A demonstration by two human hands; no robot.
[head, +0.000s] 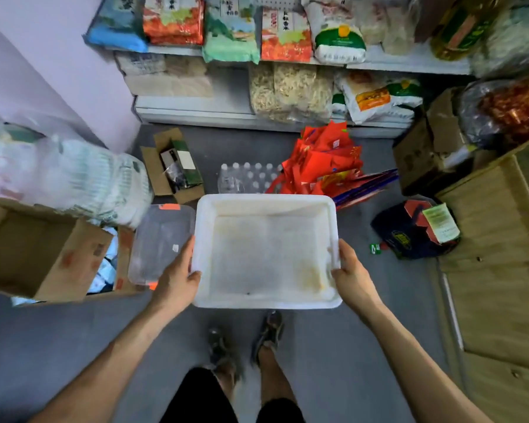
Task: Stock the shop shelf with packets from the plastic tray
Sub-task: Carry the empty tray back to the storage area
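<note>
I hold a white plastic tray (266,251) level above the grey floor, in front of my legs. Nothing lies inside it; its bottom shows faint stains. My left hand (177,276) grips the tray's left rim and my right hand (350,273) grips its right rim. Ahead stands the shop shelf (193,109), its two levels holding colourful rice bags (173,19) on top and clear packets of grain (290,90) below. The view is slightly blurred.
A clear lidded box (159,239) and an open carton (40,248) sit at the left. A pack of water bottles (248,177) and red bags (324,160) lie before the shelf. Cardboard boxes (425,154) and a wooden crate (501,254) stand at the right.
</note>
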